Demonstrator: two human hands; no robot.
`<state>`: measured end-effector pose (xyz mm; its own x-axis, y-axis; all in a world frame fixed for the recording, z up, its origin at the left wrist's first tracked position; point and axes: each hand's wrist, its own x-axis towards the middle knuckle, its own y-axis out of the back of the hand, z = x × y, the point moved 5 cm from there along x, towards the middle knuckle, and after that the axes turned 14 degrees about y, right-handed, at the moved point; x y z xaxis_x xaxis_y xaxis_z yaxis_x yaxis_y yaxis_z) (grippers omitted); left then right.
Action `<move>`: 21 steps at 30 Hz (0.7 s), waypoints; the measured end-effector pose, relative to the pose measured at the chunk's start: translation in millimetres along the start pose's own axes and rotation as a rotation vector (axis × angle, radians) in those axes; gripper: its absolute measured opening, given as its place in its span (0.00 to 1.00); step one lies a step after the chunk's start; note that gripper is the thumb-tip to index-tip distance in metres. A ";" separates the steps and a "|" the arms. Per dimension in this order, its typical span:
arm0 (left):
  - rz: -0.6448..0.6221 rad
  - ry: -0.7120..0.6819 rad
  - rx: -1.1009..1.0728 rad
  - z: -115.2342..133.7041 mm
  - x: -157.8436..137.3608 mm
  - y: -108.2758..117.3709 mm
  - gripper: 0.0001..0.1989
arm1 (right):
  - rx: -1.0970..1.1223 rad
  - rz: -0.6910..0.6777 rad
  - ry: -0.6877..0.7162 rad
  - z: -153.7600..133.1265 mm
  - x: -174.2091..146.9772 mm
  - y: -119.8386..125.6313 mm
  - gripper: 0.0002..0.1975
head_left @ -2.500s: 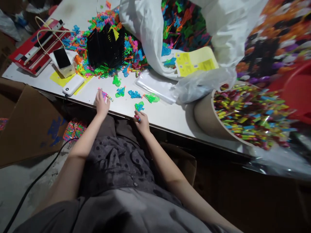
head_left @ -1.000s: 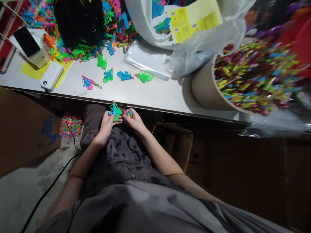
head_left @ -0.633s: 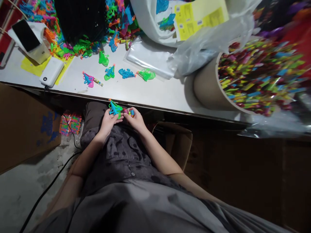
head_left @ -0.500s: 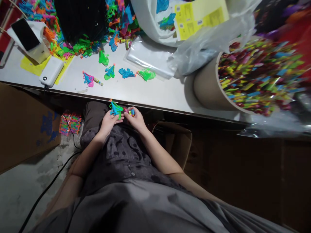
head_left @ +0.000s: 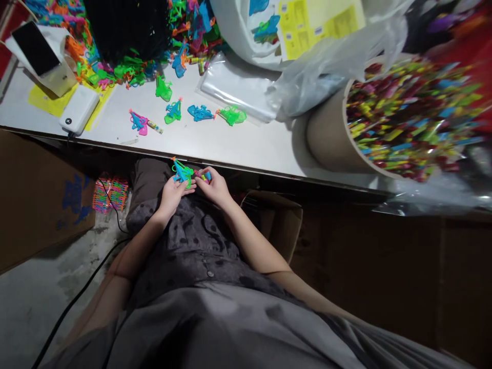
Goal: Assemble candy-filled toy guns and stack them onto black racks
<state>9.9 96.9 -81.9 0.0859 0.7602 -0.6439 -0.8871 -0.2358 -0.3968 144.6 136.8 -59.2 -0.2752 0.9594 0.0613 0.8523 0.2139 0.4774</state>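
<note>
Over my lap, just below the table edge, my left hand (head_left: 173, 195) is closed on a small blue and green plastic toy gun (head_left: 182, 172) with an orange tip. My right hand (head_left: 216, 187) pinches a short, colourful wrapped candy tube (head_left: 203, 176) against the toy's right end. Whether the tube sits inside the toy cannot be made out. On the table above lie a pink and blue toy gun (head_left: 139, 123) with a tube at its end, a blue and green one (head_left: 173, 110), a blue one (head_left: 200, 113) and a green one (head_left: 232, 115).
A tub (head_left: 330, 133) full of wrapped tubes stands at the right. Clear plastic bags (head_left: 238, 87) and a white sack (head_left: 234, 31) lie behind. At the left are a phone (head_left: 35, 48), a white power bank (head_left: 80, 110) and piled toys. A carton (head_left: 282, 220) stands below the table.
The tube in my right hand sits slightly closer to the toy, with less of it showing. My left hand keeps its hold. The whole view has shifted a little.
</note>
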 end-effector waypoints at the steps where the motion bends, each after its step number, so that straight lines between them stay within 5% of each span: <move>1: 0.005 0.001 0.001 0.0 0.4 0.0 0.14 | -0.023 -0.013 0.005 -0.6 0.0 0.6 0.12; 12: 0.047 0.065 0.058 1.5 0.0 -7.9 0.10 | -0.516 -0.348 0.073 -13.8 3.5 2.7 0.14; 21: 0.039 0.088 0.133 12.7 5.9 -15.4 0.09 | -0.421 -0.325 0.058 -4.8 7.5 3.6 0.14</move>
<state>18.3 112.8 -71.3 0.0841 0.6946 -0.7145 -0.9423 -0.1777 -0.2837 143.5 143.8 -52.8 -0.5298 0.8416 -0.1054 0.4701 0.3948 0.7894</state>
